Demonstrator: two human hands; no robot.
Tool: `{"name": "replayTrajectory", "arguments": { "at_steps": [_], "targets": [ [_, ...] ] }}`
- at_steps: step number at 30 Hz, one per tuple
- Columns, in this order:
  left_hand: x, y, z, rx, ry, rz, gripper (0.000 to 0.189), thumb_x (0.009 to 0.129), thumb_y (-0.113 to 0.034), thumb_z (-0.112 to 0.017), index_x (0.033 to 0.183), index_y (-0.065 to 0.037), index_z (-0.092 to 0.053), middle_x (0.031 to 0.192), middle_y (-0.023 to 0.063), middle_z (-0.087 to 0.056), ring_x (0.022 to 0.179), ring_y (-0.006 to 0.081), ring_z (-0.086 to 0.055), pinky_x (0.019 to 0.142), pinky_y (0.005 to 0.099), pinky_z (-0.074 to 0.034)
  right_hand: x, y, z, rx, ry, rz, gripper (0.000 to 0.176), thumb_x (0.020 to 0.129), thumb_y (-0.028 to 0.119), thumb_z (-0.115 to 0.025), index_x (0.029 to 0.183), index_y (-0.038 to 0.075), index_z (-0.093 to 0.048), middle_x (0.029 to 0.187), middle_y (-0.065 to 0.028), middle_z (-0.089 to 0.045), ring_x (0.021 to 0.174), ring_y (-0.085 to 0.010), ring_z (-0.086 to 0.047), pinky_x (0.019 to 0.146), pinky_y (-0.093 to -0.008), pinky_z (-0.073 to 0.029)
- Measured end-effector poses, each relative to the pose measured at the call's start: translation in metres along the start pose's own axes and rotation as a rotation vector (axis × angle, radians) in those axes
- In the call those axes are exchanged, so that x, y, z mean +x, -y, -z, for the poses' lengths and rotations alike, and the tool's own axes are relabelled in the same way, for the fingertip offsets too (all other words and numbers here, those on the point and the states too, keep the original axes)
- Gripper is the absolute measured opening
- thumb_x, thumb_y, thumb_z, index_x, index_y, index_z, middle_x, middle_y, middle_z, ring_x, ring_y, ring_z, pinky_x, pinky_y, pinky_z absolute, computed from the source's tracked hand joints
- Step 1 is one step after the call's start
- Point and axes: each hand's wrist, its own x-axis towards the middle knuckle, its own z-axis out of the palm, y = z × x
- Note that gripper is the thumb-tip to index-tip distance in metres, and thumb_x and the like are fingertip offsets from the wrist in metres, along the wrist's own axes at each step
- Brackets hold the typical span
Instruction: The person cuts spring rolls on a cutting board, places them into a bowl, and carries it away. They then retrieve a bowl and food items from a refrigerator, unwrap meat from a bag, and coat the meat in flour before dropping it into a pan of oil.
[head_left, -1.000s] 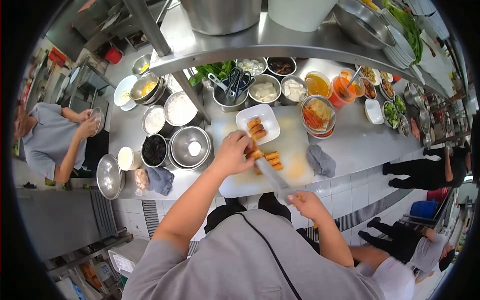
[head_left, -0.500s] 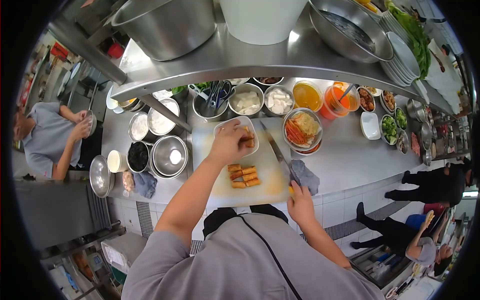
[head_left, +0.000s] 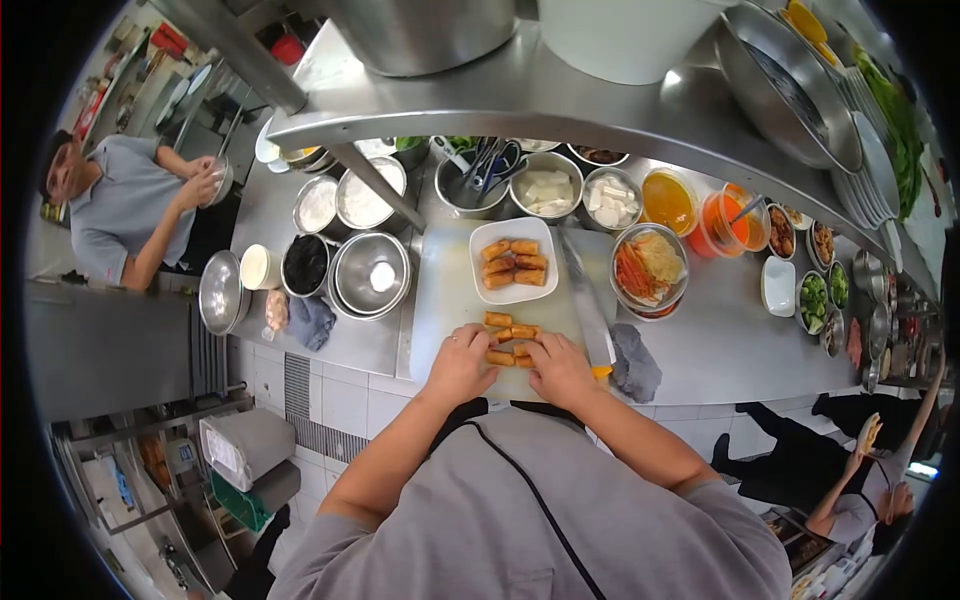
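Lower centre: left hand [head_left: 460,364] and right hand [head_left: 561,372], fingers part-curled, flank cut rolls [head_left: 497,319] on the cutting board [head_left: 437,290], apparently keeping the pieces together; whether either pinches one is hidden. Right of centre: knife [head_left: 590,310], laid aside, leaving both hands free. Centre, beyond: white dish [head_left: 483,236] of rolls, within reach.

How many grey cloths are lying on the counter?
2. One cloth is beside the nested steel bowls; the other is to the right of the knife. More could be hidden behind the bowls.
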Motion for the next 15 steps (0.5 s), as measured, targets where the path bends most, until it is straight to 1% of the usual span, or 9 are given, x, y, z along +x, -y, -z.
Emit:
{"name": "replayTrajectory", "arguments": {
  "at_steps": [2, 4, 5, 6, 7, 10, 12, 14, 15],
  "targets": [
    [0.003, 0.0, -0.001, -0.013, 0.0, 0.042, 0.049, 0.071, -0.018, -0.085, 0.114, -0.007, -0.065, 0.122, 0.0166, -0.059, 0.114, 0.0372, -0.059, 0.096, 0.046, -0.05, 0.001, 0.004, 0.001, -0.009, 0.007, 0.021, 0.045, 0.074, 0.011, -0.074, 0.117, 0.003, -0.061, 0.121, -0.0158, -0.061, 0.114, -0.0354, -0.059, 0.095, -0.0469, -0.051],
    [0.005, 0.002, 0.0, -0.024, 0.004, 0.081, 0.049, 0.07, -0.017, -0.085, 0.114, -0.006, -0.064, 0.122, 0.0163, -0.059, 0.115, 0.0368, -0.058, 0.097, 0.0458, -0.049, 0.005, 0.009, 0.001, 0.011, 0.027, -0.007, 0.044, 0.073, 0.01, -0.074, 0.114, 0.002, -0.061, 0.12, -0.0166, -0.061, 0.112, -0.0356, -0.06, 0.095, -0.0472, -0.051],
    [0.004, 0.003, 0.002, 0.01, 0.067, 0.068, 0.05, 0.07, -0.016, -0.084, 0.114, -0.005, -0.064, 0.121, 0.0155, -0.059, 0.114, 0.0362, -0.058, 0.096, 0.0458, -0.049, 0.006, 0.012, 0.001, 0.01, 0.032, -0.008, 0.044, 0.073, 0.01, -0.074, 0.114, 0.002, -0.061, 0.12, -0.0166, -0.061, 0.112, -0.0356, -0.06, 0.095, -0.0472, -0.051],
    [0.005, 0.004, 0.003, 0.042, 0.13, 0.052, 0.05, 0.07, -0.015, -0.084, 0.115, -0.005, -0.064, 0.12, 0.0147, -0.059, 0.114, 0.0357, -0.058, 0.096, 0.0457, -0.05, 0.007, 0.015, 0.003, 0.003, 0.062, -0.054, 0.045, 0.072, 0.009, -0.074, 0.114, 0.002, -0.061, 0.12, -0.0164, -0.061, 0.111, -0.0357, -0.06, 0.095, -0.0471, -0.051],
    [0.005, 0.004, 0.004, 0.039, 0.131, 0.051, 0.05, 0.07, -0.015, -0.084, 0.115, -0.005, -0.064, 0.12, 0.0147, -0.059, 0.114, 0.0357, -0.058, 0.096, 0.0457, -0.05, 0.008, 0.017, 0.004, -0.004, 0.091, -0.1, 0.045, 0.072, 0.008, -0.075, 0.115, 0.002, -0.061, 0.119, -0.0163, -0.061, 0.109, -0.0358, -0.06, 0.095, -0.047, -0.051],
    [0.005, 0.009, 0.002, 0.021, 0.13, 0.005, 0.048, 0.07, -0.013, -0.083, 0.113, -0.005, -0.063, 0.117, 0.015, -0.059, 0.112, 0.0361, -0.06, 0.095, 0.0451, -0.052, 0.006, 0.024, 0.0, -0.014, 0.071, -0.129, 0.046, 0.072, 0.008, -0.075, 0.115, 0.002, -0.061, 0.116, -0.0159, -0.062, 0.108, -0.0355, -0.061, 0.094, -0.0461, -0.052],
    [0.0, 0.015, -0.006, 0.006, 0.203, -0.003, 0.046, 0.07, -0.014, -0.081, 0.112, -0.005, -0.065, 0.122, 0.0157, -0.058, 0.111, 0.0379, -0.061, 0.095, 0.0451, -0.053, 0.006, 0.029, 0.0, 0.017, 0.102, -0.13, 0.046, 0.072, 0.008, -0.075, 0.115, 0.003, -0.061, 0.115, -0.0155, -0.062, 0.107, -0.0355, -0.061, 0.093, -0.046, -0.052],
    [0.0, 0.019, -0.007, 0.008, 0.216, 0.001, 0.046, 0.07, -0.014, -0.081, 0.112, -0.005, -0.065, 0.122, 0.0157, -0.058, 0.11, 0.0376, -0.061, 0.095, 0.0449, -0.054, 0.008, 0.029, 0.0, 0.046, 0.127, -0.12, 0.046, 0.072, 0.008, -0.076, 0.115, 0.003, -0.061, 0.114, -0.0152, -0.062, 0.107, -0.0355, -0.061, 0.092, -0.0459, -0.052],
    [0.002, 0.016, -0.002, 0.012, 0.231, 0.009, 0.047, 0.069, -0.014, -0.081, 0.112, -0.006, -0.065, 0.123, 0.0156, -0.058, 0.11, 0.0374, -0.062, 0.094, 0.0448, -0.054, 0.01, 0.029, -0.001, 0.056, 0.119, -0.136, 0.046, 0.073, 0.009, -0.076, 0.116, 0.003, -0.062, 0.117, -0.0156, -0.063, 0.11, -0.0357, -0.061, 0.094, -0.0454, -0.053]
  ]
}}
